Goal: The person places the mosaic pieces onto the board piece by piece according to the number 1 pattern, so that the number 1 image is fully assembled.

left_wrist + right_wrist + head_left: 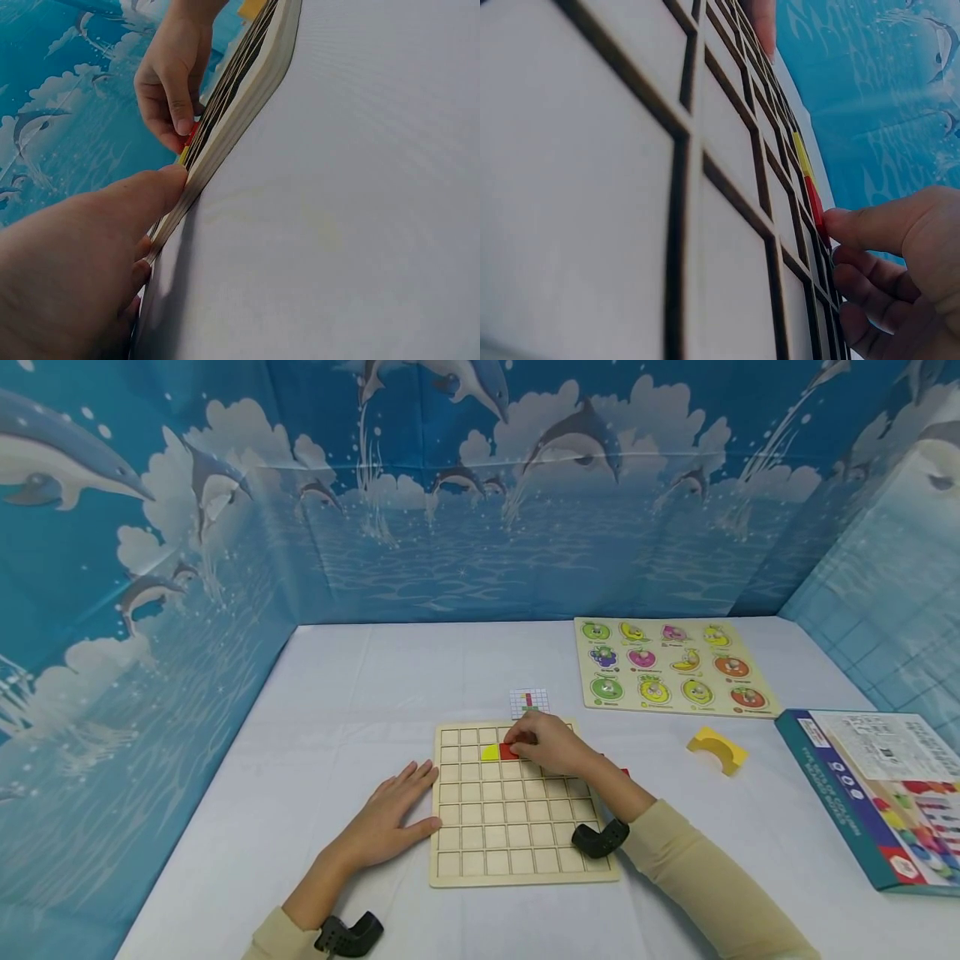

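Observation:
A wooden grid board (pixel 525 882) lies flat on the white table. My left hand (pixel 393 817) rests by its left edge, straight fingers and thumb touching the rim; the left wrist view shows this thumb (pixel 154 191) against the board's side. Near the far edge, my right hand (pixel 549 745) pinches a red tile (pixel 507 752) at a grid cell, partly covering it. Thumb contact with the red tile (pixel 814 204) shows in the right wrist view. Directly left of it sits a yellow tile (pixel 490 752) in the neighbouring cell.
A small printed pattern card (pixel 519 703) lies beyond the board. At the back right is a fruit picture board (pixel 675 702). A yellow arch block (pixel 717 749) and a boxed toy set (pixel 855 827) are to the right. A bit of red (pixel 626 772) shows behind my right forearm.

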`<act>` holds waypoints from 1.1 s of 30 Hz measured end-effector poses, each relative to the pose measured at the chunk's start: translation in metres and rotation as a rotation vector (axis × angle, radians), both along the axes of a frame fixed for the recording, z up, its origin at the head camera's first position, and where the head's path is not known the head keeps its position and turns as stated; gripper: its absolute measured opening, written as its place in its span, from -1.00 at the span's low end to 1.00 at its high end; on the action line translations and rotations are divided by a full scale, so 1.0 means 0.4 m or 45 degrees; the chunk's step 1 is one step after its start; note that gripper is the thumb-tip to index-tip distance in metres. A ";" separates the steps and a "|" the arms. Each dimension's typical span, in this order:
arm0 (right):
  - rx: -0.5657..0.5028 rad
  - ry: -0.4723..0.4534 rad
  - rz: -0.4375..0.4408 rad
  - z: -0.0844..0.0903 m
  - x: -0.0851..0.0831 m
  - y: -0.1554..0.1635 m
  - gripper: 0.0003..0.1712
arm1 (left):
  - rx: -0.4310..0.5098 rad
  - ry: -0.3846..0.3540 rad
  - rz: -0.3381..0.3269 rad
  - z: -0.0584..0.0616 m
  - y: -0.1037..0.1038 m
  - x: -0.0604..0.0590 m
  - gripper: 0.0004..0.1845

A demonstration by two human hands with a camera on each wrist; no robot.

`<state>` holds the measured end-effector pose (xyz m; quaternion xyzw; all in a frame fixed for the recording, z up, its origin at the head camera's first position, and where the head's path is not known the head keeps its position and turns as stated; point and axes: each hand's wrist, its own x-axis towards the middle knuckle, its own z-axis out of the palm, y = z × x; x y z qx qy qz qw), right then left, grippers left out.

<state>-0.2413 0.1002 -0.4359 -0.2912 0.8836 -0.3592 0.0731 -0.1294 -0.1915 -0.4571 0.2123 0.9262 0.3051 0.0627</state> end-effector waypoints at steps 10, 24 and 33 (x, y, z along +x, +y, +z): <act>0.002 -0.054 -0.039 0.012 0.004 0.013 -0.89 | 0.000 0.018 -0.003 -0.001 0.002 0.001 -0.20; -0.027 -0.095 -0.095 0.025 0.013 0.071 -0.90 | 0.005 0.047 -0.003 -0.002 0.003 0.002 -0.21; -0.011 -0.123 -0.170 0.025 0.017 0.130 -0.86 | 0.001 0.007 0.003 0.001 0.002 0.003 -0.20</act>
